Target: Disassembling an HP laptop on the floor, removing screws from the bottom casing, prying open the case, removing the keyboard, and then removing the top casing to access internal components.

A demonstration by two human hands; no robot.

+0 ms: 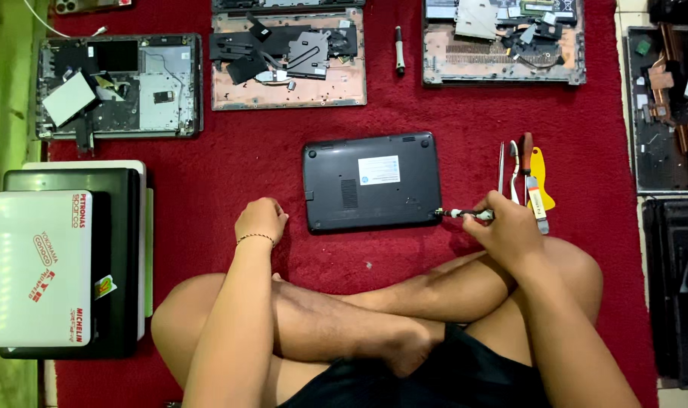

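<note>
A small black laptop (pixel 370 181) lies upside down on the red carpet (pixel 268 143) in front of my crossed legs. My right hand (pixel 506 227) grips a screwdriver (pixel 465 214) whose tip touches the laptop's near right corner. My left hand (pixel 261 219) rests on the carpet to the left of the laptop, fingers curled, holding nothing.
Tweezers, a red-handled tool and a yellow pry tool (pixel 537 177) lie right of the laptop. Several opened laptop chassis (pixel 287 57) line the far edge and right side. A stack of closed laptops (pixel 64 264) sits at the left. A pen-like tool (pixel 398 49) lies farther back.
</note>
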